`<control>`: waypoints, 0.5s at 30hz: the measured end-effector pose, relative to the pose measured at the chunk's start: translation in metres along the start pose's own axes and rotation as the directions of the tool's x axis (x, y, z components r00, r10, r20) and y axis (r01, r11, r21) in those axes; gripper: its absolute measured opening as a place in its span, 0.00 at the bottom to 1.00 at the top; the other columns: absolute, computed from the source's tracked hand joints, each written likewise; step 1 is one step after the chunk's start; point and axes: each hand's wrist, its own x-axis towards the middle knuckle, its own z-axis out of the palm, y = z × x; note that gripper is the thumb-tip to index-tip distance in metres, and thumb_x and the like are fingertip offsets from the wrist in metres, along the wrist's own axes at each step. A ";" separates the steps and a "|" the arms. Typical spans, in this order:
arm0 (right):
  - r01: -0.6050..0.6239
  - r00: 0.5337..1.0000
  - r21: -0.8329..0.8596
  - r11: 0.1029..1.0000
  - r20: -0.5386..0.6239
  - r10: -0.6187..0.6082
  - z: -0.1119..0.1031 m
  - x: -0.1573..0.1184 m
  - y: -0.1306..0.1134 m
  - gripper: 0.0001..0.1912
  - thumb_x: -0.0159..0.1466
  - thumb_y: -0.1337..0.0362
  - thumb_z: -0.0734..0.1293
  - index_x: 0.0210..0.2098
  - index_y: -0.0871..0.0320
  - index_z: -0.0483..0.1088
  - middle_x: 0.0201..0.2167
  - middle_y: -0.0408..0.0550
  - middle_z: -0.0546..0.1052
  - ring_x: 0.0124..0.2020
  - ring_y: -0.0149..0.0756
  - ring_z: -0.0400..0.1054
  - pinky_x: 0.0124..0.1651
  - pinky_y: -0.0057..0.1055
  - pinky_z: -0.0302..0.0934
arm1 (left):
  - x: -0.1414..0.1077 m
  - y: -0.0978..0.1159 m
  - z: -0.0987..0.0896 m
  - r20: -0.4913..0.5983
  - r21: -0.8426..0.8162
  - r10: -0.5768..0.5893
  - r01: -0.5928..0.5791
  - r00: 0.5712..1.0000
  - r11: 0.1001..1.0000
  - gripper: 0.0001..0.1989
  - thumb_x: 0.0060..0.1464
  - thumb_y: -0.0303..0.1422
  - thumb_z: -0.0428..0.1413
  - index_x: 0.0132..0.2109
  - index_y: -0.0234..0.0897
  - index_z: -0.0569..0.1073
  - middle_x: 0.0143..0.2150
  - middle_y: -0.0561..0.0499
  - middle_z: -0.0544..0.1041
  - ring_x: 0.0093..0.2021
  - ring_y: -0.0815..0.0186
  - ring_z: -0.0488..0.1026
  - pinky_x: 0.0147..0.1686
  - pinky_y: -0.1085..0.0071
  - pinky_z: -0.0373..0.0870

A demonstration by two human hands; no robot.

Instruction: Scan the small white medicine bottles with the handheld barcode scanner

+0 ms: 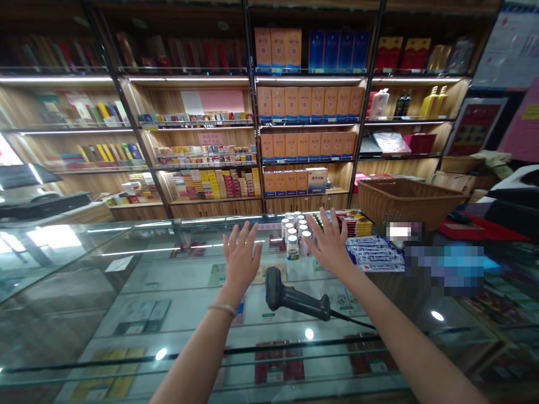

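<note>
across the glass counter [185, 331], orange boxes [310, 105] bear illegible labels [291, 145]; left hand [242, 253] and right hand [330, 245] splay apart near a scanner [297, 300].

Passage is afforded between scanner [301, 301] and near edge of glass counter [189, 320]; far edge is partly obstructed by bottles [292, 248].

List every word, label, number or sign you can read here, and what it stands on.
"洋河", probably, on the white-and-blue box; remaining characters unclear.
Orange boxes: too small.
Pink shelf sign: blurred.
White-capped bottles, blue-and-white packets: unreadable.
Scanner: none visible.
</note>
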 end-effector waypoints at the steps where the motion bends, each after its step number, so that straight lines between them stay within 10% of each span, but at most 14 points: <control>1: -0.017 1.000 -0.002 1.000 0.003 0.017 0.003 -0.003 0.002 0.30 0.73 0.53 0.57 0.73 0.46 0.51 0.77 0.51 0.44 0.76 0.54 0.33 0.71 0.64 0.35 | 0.000 0.000 0.000 0.002 0.000 0.001 -0.001 1.000 1.000 0.26 0.69 0.40 0.44 0.70 0.45 0.63 0.72 0.47 0.63 0.74 0.49 0.53 0.72 0.40 0.44; 15: -0.073 0.996 0.045 0.996 0.047 0.071 0.000 -0.003 0.001 0.28 0.72 0.54 0.58 0.71 0.44 0.57 0.74 0.52 0.54 0.74 0.54 0.42 0.71 0.62 0.35 | 0.004 0.004 0.000 0.008 -0.001 0.008 -0.008 1.000 1.000 0.25 0.69 0.41 0.44 0.70 0.45 0.64 0.73 0.46 0.63 0.74 0.49 0.53 0.72 0.39 0.42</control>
